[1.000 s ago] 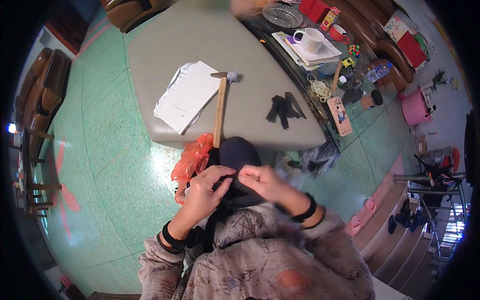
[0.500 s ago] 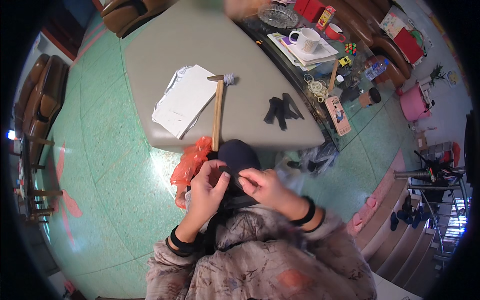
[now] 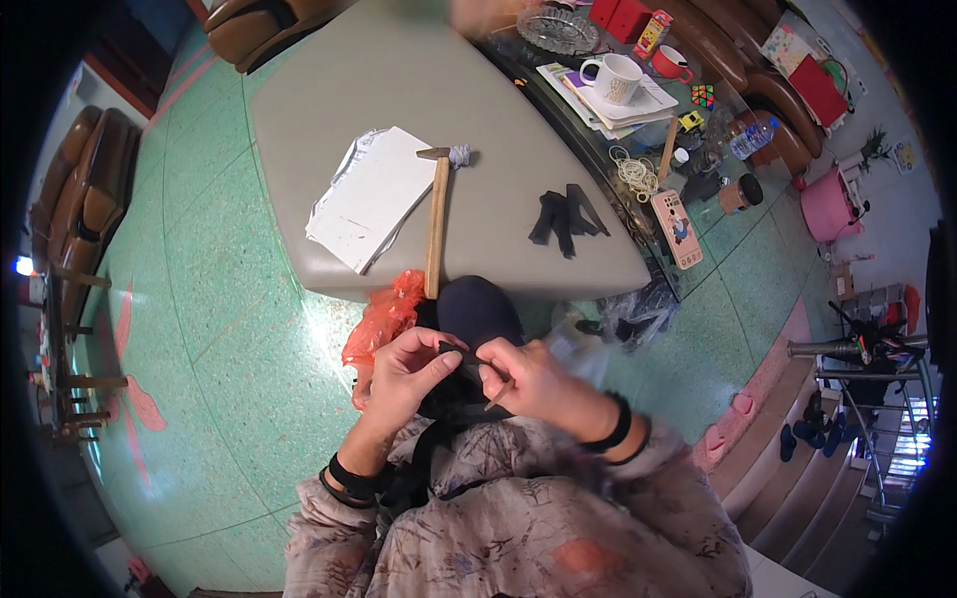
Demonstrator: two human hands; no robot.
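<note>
Floor of green speckled tile (image 3: 214, 309) fills most of the view around the person, and, with the clock centred on the hands, a broad grey padded bench (image 3: 449, 90) lies at 12 o'clock. A white board (image 3: 369, 199) rests on it at 11 o'clock. A wooden-handled hammer (image 3: 437, 224) lies beside the board just short of 12, and a red plastic bag (image 3: 384, 324) sits at 10 o'clock below the bench edge. None of these appears to have been moved over the last second.

The change is in the hands. The right hand (image 3: 543, 379) has its fingers curled around a thin brownish stick, and the left hand (image 3: 407, 377) has thumb and forefinger pinched together. At 1 o'clock, black strips (image 3: 564, 224) lie untouched on the bench. The thin brownish stick (image 3: 499, 395) now pokes out plainly toward 5 o'clock; a second ago it could not be made out. Smallest is the dark piece (image 3: 451, 348) at the left fingertips, above the lap, which also shows more clearly now. My reading: the left steadies while the right works. Whether stick and piece touch, I cannot tell.
</note>
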